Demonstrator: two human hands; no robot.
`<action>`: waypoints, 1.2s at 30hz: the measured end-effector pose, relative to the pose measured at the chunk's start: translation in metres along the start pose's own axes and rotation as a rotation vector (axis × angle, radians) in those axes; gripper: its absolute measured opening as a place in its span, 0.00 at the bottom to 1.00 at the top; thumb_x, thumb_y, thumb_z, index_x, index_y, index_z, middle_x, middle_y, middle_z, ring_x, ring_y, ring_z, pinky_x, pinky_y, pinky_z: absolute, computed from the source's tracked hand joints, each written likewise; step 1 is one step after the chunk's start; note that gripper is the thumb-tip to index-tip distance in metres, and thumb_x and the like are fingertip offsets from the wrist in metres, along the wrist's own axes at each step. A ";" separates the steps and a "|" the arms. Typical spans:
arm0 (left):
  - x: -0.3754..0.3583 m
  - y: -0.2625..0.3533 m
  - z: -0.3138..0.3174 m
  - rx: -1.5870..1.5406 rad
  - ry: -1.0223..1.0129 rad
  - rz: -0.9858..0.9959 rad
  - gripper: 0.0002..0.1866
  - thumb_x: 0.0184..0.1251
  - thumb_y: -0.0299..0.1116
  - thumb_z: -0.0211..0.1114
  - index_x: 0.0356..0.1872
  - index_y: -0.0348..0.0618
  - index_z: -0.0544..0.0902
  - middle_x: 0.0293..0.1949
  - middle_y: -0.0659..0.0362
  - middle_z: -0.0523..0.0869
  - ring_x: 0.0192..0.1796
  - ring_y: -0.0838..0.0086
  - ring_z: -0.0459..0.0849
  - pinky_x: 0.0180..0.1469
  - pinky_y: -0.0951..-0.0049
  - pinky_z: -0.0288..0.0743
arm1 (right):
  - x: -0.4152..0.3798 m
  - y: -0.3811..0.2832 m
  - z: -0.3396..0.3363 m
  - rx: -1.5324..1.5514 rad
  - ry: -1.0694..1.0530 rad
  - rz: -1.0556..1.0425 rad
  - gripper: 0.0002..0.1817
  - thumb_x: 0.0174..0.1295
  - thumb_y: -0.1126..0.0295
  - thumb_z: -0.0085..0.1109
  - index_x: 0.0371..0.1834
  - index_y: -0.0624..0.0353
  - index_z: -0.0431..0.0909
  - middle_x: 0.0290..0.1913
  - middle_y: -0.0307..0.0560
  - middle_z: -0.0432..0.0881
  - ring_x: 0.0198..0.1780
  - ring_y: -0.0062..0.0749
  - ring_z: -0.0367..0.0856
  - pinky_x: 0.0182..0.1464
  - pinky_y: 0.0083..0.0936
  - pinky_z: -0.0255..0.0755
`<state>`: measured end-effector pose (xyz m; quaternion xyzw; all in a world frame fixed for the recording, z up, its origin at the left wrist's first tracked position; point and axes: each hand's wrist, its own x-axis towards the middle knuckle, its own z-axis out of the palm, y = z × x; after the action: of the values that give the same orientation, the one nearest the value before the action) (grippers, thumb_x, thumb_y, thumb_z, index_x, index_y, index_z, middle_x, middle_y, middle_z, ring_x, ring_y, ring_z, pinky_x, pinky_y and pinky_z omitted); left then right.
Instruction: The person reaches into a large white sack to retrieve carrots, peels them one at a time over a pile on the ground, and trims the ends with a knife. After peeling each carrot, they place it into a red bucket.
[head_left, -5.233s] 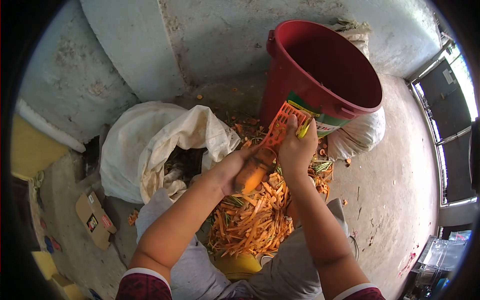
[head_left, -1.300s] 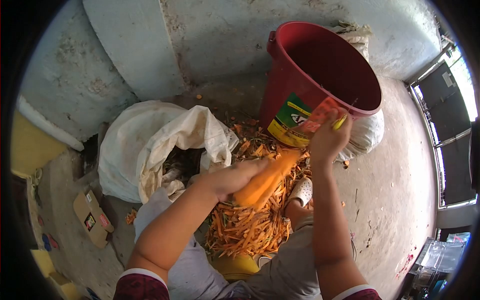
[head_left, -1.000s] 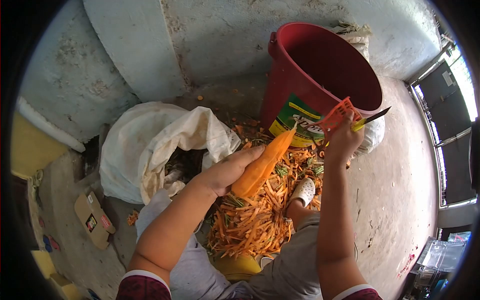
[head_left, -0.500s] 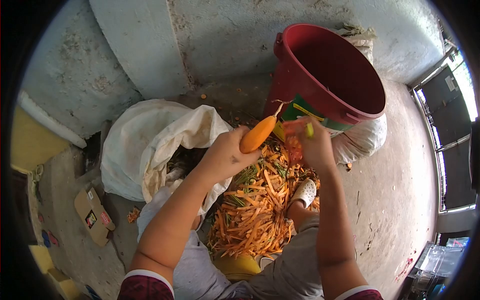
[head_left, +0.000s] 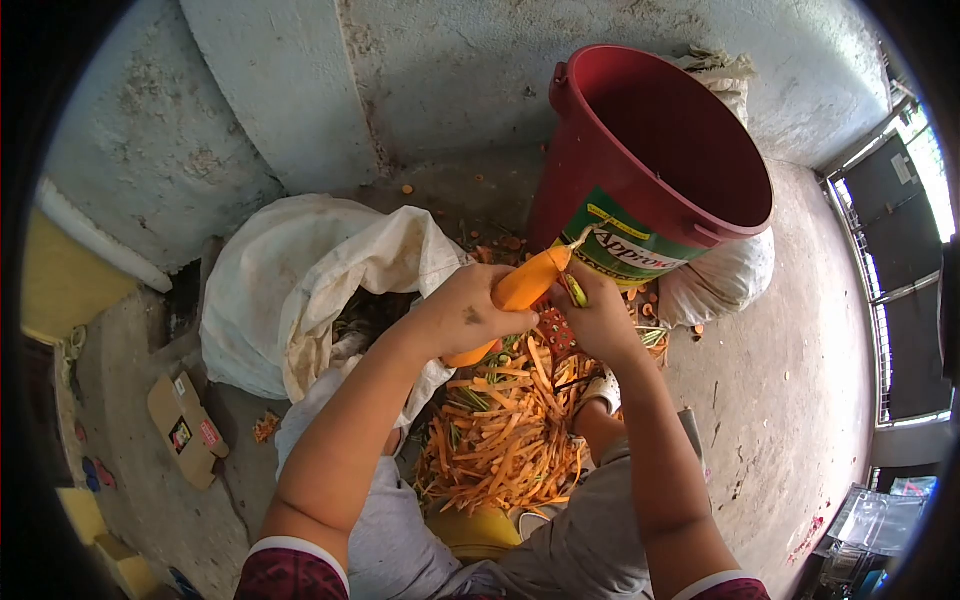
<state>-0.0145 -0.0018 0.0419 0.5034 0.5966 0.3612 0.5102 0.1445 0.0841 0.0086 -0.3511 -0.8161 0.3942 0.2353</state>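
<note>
My left hand (head_left: 475, 312) is closed round an orange carrot (head_left: 535, 280), whose thin root tip points up and to the right. Against the carrot's upper end, my right hand (head_left: 592, 312) grips a peeler (head_left: 575, 290) with a yellow-green part showing; its blade is hidden. Something red with a dotted pattern (head_left: 557, 332) hangs just below my right hand. Under both hands lies a heap of orange peel strips (head_left: 510, 430) mixed with green stalks.
A large red bin (head_left: 600, 150) stands ahead, with a filled sack (head_left: 725, 285) behind it. An open white sack (head_left: 280, 290) is at the left. A cardboard piece (head_left: 187, 430) lies on the floor near a wall (head_left: 450, 80).
My right hand has moved down and left to the carrot. The carrot has shifted slightly right, and the bin's label now shows more fully.
</note>
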 end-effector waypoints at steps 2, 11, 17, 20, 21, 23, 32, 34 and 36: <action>0.000 -0.002 0.000 -0.049 -0.017 0.017 0.18 0.47 0.36 0.64 0.38 0.35 0.75 0.24 0.57 0.79 0.22 0.77 0.77 0.29 0.77 0.70 | 0.000 0.001 0.001 0.003 0.021 0.012 0.10 0.53 0.71 0.52 0.35 0.65 0.71 0.26 0.57 0.75 0.30 0.47 0.75 0.32 0.32 0.67; 0.001 -0.015 0.003 0.458 0.221 0.276 0.16 0.42 0.34 0.62 0.32 0.33 0.76 0.19 0.52 0.77 0.22 0.74 0.77 0.27 0.72 0.70 | -0.001 0.022 0.020 -0.043 -0.006 0.108 0.10 0.52 0.71 0.52 0.35 0.65 0.71 0.28 0.60 0.75 0.33 0.52 0.75 0.35 0.35 0.67; -0.015 0.010 0.018 -0.078 -0.510 0.488 0.14 0.42 0.32 0.63 0.31 0.34 0.77 0.19 0.57 0.78 0.24 0.79 0.76 0.30 0.77 0.68 | 0.006 0.059 0.024 0.159 -0.230 0.414 0.12 0.50 0.68 0.52 0.37 0.62 0.75 0.32 0.57 0.78 0.33 0.45 0.78 0.37 0.33 0.70; -0.012 0.009 0.018 -0.186 -0.349 0.339 0.08 0.45 0.30 0.64 0.25 0.39 0.75 0.20 0.64 0.75 0.23 0.83 0.71 0.27 0.81 0.65 | 0.001 0.080 0.044 -0.037 -0.266 0.333 0.15 0.49 0.65 0.54 0.40 0.59 0.74 0.34 0.55 0.78 0.35 0.43 0.78 0.38 0.32 0.71; -0.009 0.007 0.015 -0.240 -0.248 0.274 0.08 0.45 0.30 0.64 0.25 0.40 0.74 0.20 0.65 0.75 0.24 0.83 0.71 0.28 0.82 0.65 | -0.003 0.075 0.048 0.074 -0.319 0.304 0.17 0.49 0.63 0.55 0.41 0.58 0.73 0.35 0.55 0.78 0.36 0.42 0.78 0.39 0.31 0.70; -0.003 0.004 0.009 -0.292 -0.170 0.346 0.11 0.47 0.30 0.64 0.32 0.41 0.74 0.29 0.62 0.74 0.34 0.79 0.73 0.39 0.79 0.66 | -0.009 0.035 0.049 0.197 -0.462 0.410 0.20 0.49 0.63 0.54 0.46 0.55 0.70 0.38 0.51 0.77 0.39 0.39 0.78 0.41 0.30 0.70; 0.005 -0.006 0.010 -0.021 0.188 0.490 0.16 0.49 0.32 0.63 0.41 0.42 0.74 0.38 0.59 0.71 0.43 0.73 0.71 0.47 0.74 0.65 | -0.003 0.010 0.068 1.226 -0.232 0.387 0.17 0.58 0.64 0.46 0.49 0.58 0.66 0.42 0.38 0.72 0.43 0.25 0.73 0.40 0.20 0.69; 0.008 -0.010 0.001 -0.087 0.178 0.484 0.17 0.49 0.33 0.64 0.42 0.41 0.74 0.39 0.59 0.71 0.44 0.73 0.71 0.47 0.75 0.65 | 0.002 0.009 0.058 1.354 -0.135 0.537 0.16 0.60 0.64 0.44 0.48 0.60 0.66 0.37 0.40 0.74 0.34 0.20 0.75 0.31 0.15 0.71; 0.006 -0.013 -0.009 -0.167 0.153 0.434 0.18 0.49 0.32 0.64 0.43 0.38 0.74 0.40 0.58 0.72 0.45 0.75 0.72 0.45 0.76 0.67 | 0.010 0.028 0.049 1.241 -0.047 0.511 0.13 0.61 0.66 0.43 0.43 0.61 0.70 0.29 0.43 0.76 0.20 0.22 0.74 0.18 0.16 0.69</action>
<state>-0.0264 0.0014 0.0303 0.5470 0.4791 0.5476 0.4139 0.1164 0.0805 -0.0412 -0.3243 -0.3341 0.8412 0.2750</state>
